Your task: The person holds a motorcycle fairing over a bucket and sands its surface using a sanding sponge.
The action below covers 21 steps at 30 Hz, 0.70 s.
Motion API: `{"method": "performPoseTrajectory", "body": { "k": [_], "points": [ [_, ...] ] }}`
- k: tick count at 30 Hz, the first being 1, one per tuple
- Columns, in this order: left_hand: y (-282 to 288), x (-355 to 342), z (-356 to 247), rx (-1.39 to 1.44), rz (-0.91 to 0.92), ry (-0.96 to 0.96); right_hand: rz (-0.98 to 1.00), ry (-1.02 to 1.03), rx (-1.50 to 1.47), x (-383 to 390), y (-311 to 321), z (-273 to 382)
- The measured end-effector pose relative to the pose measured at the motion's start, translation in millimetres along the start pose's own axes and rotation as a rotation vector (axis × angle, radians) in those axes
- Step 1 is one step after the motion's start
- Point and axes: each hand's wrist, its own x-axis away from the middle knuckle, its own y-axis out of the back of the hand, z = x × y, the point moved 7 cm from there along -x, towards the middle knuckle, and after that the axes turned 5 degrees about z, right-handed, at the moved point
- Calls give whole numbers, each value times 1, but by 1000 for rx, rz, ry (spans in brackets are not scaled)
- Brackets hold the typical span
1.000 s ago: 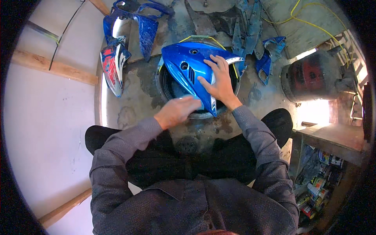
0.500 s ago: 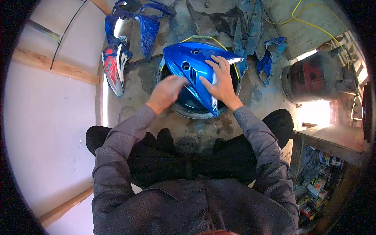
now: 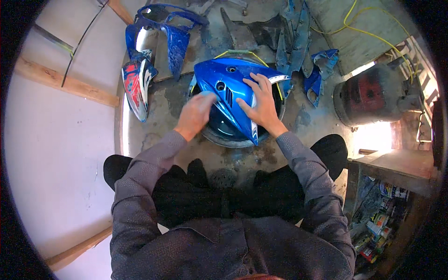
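A glossy blue motorcycle fairing panel [image 3: 242, 84], with white edges, two round holes and a slotted vent, lies across a round dark tub [image 3: 233, 140]. My right hand [image 3: 262, 105] rests on the panel's right part, fingers and thumb spread over its surface. At the panel's left edge, below the lower hole, is my left hand [image 3: 195, 116], fingers curled together. Motion blurs its fingertips, and a pale bluish patch shows there; what they hold is not clear. The tub's inside is dark and partly hidden under the panel.
Blue fairing parts [image 3: 175, 44] and a red-and-white panel [image 3: 135, 88] lie at the left. Dark plastic parts [image 3: 268, 30] and a broken blue piece [image 3: 315, 84] lie behind. A rusty metal drum [image 3: 368, 95] stands right, above a wooden shelf [image 3: 396, 163] with cans.
My left hand has shifted slightly left and down along the panel's edge. My right hand stays on the panel. The whole view has tilted slightly.
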Motion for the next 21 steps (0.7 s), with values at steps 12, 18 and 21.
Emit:
{"method": "performPoseTrajectory", "body": {
  "k": [12, 18, 21],
  "points": [
    [9, -3, 2, -82, -19, -59, 3, -8, -2, 2, 1, 0],
    [-41, 36, -56, 72, 113, -370, -3, -13, 0, 2, 0, -6],
    [-12, 9, -24, -41, 11, -236, -4, -3, -2, 3, 3, -3]
  ]
}}
